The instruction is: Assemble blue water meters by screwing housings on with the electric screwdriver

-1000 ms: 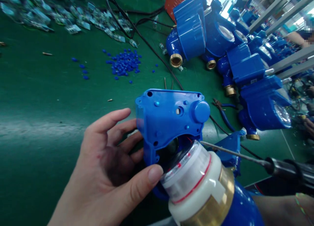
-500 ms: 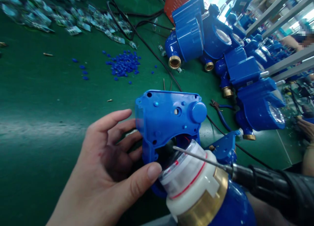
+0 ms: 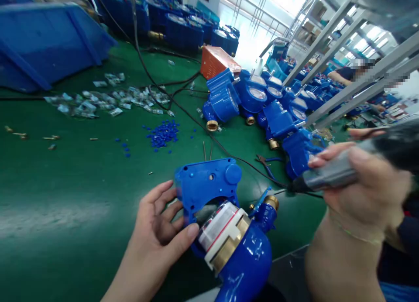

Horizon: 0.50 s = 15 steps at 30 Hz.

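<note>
My left hand (image 3: 163,223) is curved round the left side of a blue plastic housing (image 3: 204,177), thumb by the clear dial cover. The housing stands tilted against a water meter (image 3: 248,254) with a white collar, a brass ring and a blue body. My right hand (image 3: 363,180) is wrapped round a grey and black electric screwdriver (image 3: 334,166). Its thin bit points left, above the brass end of the meter and apart from the housing. A small blue bracket-like part stands beside that brass end.
A pile of small blue caps (image 3: 163,134) and clear-wrapped parts (image 3: 108,102) lie beyond my left hand. Pliers (image 3: 266,164) and a black cable are near the meter. Finished-looking blue meters (image 3: 222,99) line the right, by an orange box (image 3: 218,62). A blue bin (image 3: 49,44) stands far left.
My right hand has moved the screwdriver right and up, away from the meter's dial. The view has tilted up, showing more of the room. My left hand keeps its hold.
</note>
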Tool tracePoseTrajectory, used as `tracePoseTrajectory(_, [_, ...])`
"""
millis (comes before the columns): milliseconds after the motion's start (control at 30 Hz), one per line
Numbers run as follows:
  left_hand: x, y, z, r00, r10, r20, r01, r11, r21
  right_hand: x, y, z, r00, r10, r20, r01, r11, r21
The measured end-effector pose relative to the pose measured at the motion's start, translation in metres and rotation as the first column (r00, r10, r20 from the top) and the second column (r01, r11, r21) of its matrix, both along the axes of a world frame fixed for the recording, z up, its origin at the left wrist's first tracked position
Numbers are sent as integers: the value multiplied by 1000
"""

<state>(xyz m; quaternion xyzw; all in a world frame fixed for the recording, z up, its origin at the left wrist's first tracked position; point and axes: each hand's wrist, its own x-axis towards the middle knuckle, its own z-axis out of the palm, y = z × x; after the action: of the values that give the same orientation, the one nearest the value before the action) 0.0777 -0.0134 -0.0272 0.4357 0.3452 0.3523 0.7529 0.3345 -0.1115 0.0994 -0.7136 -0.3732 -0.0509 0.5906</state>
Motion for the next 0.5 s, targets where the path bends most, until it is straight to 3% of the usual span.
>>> tracePoseTrajectory(67, [1, 1, 3, 1000, 7, -12, -7, 1000, -16, 5, 20, -3, 1000, 22, -13, -24, 992, -124])
tracePoseTrajectory(133, [2, 1, 8, 1000, 14, -20, -14, 999, -31, 10, 36, -9, 999, 54, -1, -52, 947, -318])
tracePoseTrajectory(200, [5, 0, 14, 999, 27, -22, -28, 999, -39, 11, 50, -16, 994, 102, 29, -72, 849, -523])
tracePoseTrajectory(300, [8, -2, 22, 998, 56, -26, -57, 997, -45, 6, 67, -27, 977, 202, 64, -87, 660, -746])
tracePoseTrajectory(400, [9, -3, 25, 997, 64, -34, -66, 997, -45, 0, 81, -40, 959, 269, 92, -62, 512, -857])
tracePoseTrajectory(500, [9, -4, 26, 995, 79, -60, -81, 996, -37, -3, 87, -52, 946, 303, 117, -25, 426, -904])
